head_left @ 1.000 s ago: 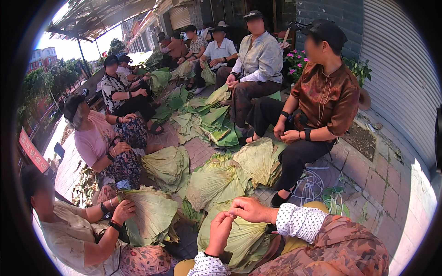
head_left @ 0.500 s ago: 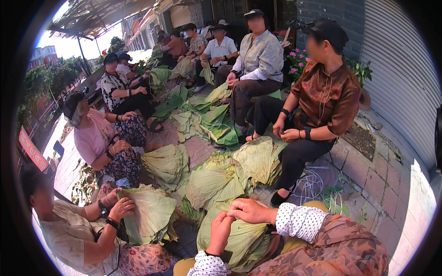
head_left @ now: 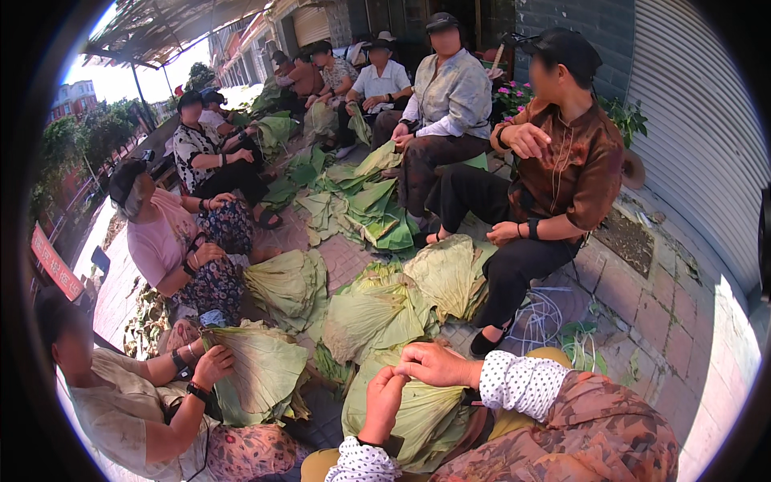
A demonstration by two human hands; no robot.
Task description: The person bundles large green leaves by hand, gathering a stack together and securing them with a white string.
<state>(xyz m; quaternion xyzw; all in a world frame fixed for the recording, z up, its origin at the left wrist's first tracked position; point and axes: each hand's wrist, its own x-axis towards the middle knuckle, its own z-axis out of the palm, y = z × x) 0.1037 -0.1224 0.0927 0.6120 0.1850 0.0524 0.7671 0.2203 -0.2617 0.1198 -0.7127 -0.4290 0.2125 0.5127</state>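
Observation:
Above a stack of large, pale green, drying lotus leaves point(head_left: 385, 438), my two hands meet at the fingertips. My left hand point(head_left: 383, 406) points upward with its fingers pressed together. From the right comes my right hand point(head_left: 440, 365), bent over and closed against the left fingertips. Whatever is pinched between them, if anything, is too small or hidden to make out. The stack lies right below my hands, close to my knees, its surface wrinkled and brownish in places. White dotted sleeves cover both my forearms.
Leaf fans point(head_left: 373, 317) and greener leaf piles point(head_left: 377, 209) cover the paving ahead. At left, a person holds a leaf stack point(head_left: 261, 373). A person in a brown shirt point(head_left: 578, 173) sits at right, near white cord point(head_left: 538, 317). Several others sit in two rows beyond.
The person in the brown shirt has raised one hand to chest height. My hands stay joined in nearly the same place. The view has shifted slightly.

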